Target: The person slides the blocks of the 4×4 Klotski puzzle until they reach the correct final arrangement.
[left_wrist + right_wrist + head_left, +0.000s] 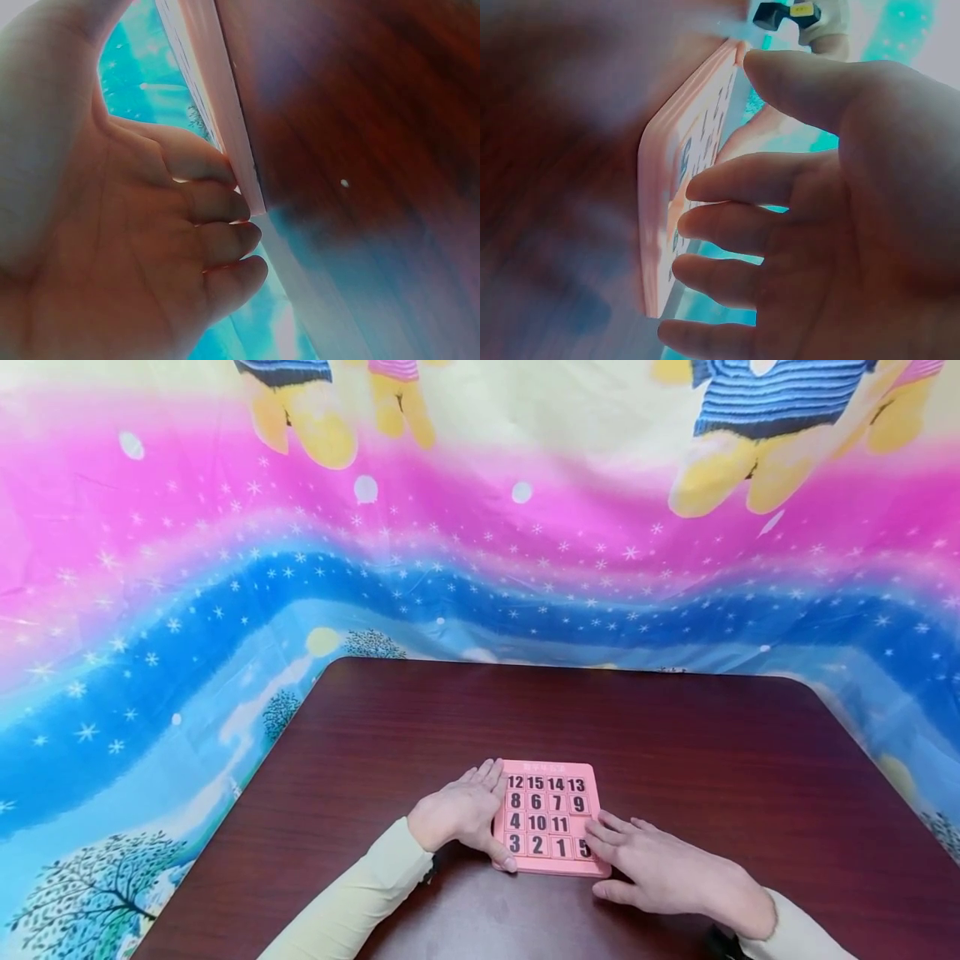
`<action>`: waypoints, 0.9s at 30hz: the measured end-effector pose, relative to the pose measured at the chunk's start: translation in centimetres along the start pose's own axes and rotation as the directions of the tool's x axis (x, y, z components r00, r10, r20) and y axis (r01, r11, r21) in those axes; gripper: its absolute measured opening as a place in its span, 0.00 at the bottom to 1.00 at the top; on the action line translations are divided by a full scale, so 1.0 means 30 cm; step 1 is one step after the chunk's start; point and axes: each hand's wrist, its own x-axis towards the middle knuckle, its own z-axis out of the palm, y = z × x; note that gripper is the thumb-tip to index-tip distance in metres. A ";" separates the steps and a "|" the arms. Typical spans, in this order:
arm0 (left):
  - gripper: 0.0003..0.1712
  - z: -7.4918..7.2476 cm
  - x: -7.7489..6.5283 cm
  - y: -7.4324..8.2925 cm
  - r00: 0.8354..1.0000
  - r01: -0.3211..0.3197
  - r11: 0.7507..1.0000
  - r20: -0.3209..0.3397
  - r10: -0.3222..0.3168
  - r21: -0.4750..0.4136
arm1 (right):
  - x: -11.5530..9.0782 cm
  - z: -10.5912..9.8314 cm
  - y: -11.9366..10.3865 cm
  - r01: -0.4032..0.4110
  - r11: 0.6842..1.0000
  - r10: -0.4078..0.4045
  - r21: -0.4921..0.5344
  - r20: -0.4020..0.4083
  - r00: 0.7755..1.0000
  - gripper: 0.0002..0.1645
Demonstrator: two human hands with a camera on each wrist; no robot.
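Observation:
A pink number slide puzzle (pixel 546 864) lies flat on the dark wooden table, its rows of tiles bearing black numbers. From the top they read 12, 15, 14, 13; then 8, 6, 7, 9; then 4, 10, 11 and a vacant slot; then 3, 2, 1, 5. Along the frame's left side rests my left hand (pixel 461 810), fingers extended toward the far corner and thumb at the near corner. My right hand (pixel 660 864) reaches over the right edge with outstretched fingers (pixel 731 227). Its fingertips are at the 5 tile (pixel 584 848), partly covering it.
The reddish-brown table (pixel 360 727) has rounded far corners. Behind and beside it hangs a colourful cloth (pixel 480 543) printed with snowflakes, trees and cartoon figures. A dark wrist strap with a yellow label (pixel 801 10) shows on the left wrist.

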 end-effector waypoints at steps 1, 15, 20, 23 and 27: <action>0.78 0.000 0.001 0.001 1.000 0.000 1.000 -0.001 0.000 0.003 | 0.003 -0.001 0.006 0.001 1.000 -0.001 -0.003 -0.008 1.000 0.41; 0.76 -0.006 -0.011 0.010 1.000 -0.003 1.000 -0.007 0.003 -0.009 | 0.099 0.000 0.057 -0.090 0.996 0.090 0.011 -0.025 0.996 0.42; 0.77 -0.006 -0.010 0.011 1.000 0.002 1.000 -0.018 -0.002 -0.001 | 0.102 0.005 0.059 -0.075 0.997 0.074 -0.011 -0.072 0.995 0.41; 0.77 -0.005 -0.008 0.011 1.000 0.001 1.000 -0.015 -0.001 0.003 | 0.100 0.010 0.058 -0.070 0.997 0.068 -0.020 -0.085 0.994 0.40; 0.77 -0.003 -0.004 0.010 1.000 0.002 1.000 -0.011 -0.002 0.007 | 0.096 0.018 0.057 -0.068 0.997 0.065 -0.030 -0.086 0.994 0.41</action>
